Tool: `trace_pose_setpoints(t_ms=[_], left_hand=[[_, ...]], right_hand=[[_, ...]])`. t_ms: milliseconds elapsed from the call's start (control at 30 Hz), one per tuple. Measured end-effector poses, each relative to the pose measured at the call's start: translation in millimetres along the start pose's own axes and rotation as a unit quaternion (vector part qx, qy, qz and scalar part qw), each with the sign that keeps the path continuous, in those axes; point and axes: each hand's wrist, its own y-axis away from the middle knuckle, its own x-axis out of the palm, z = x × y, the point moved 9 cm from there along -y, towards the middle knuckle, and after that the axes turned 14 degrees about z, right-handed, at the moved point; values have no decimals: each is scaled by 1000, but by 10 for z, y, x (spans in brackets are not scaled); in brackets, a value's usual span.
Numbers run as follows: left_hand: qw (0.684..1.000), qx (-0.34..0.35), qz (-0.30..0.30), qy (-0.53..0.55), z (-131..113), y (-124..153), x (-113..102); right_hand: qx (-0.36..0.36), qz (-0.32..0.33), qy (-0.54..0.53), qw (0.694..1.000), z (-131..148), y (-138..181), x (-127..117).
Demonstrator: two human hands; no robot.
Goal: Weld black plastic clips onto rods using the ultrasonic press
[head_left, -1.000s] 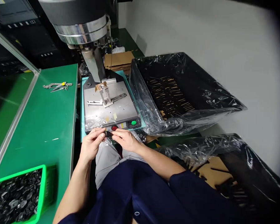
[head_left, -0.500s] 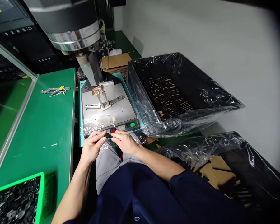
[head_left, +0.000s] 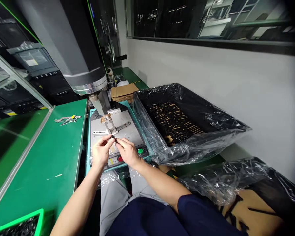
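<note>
"So, from the hands, left to right: what's around?"

"Toward eight o'clock, a bright green plastic crate [head_left: 41, 220] of glossy black bits [head_left: 23, 227]. At ten, metal pliers [head_left: 67, 119] on a smooth green tabletop [head_left: 46, 157]. At eleven, a bulky grey press head [head_left: 76, 52] with a shiny ring. At twelve, an angular metal fixture [head_left: 110, 126] on a flat steel plate [head_left: 96, 124]. Between two and three, a black tray [head_left: 199, 144] in crinkled clear film."

"And the fingers?"

"Left hand [head_left: 102, 150]: thumb and forefinger pinch a small dark piece [head_left: 113, 138], too tiny to make out its shape. Right hand [head_left: 128, 151]: fingertips pressed together on its right side."

"Edges, room?"

"A dark gap parts the tabletop's straight edge from the plate. The piece sits just before the fixture at six o'clock from it; its height above the plate I can't tell. Bare plate lies between fixture and tray."

"Different from half a second ago?"

"Yes, the hands were by the plate's front edge, at the red button [head_left: 120, 158]; now they're over the plate, nearer the fixture."
</note>
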Motion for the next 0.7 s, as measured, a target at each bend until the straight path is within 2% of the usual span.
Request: trace_pose_setpoints(t_ms=[167, 333, 467, 700], left_hand=[[993, 43, -28, -103, -108, -564, -279], [978, 22, -6, -209, 73, -1041, -392], [974, 33, -6, -225, 190, -1222, -341], [959, 31, 4, -281, 242, -1425, -367]], right_hand=[[61, -59, -19, 996, -398, 170, -243], [132, 5, -100, 986, -780, 540, -54], [169, 48, -150, 973, -906, 775, 115], [194, 79, -164, 964, -998, 1003, 223]])
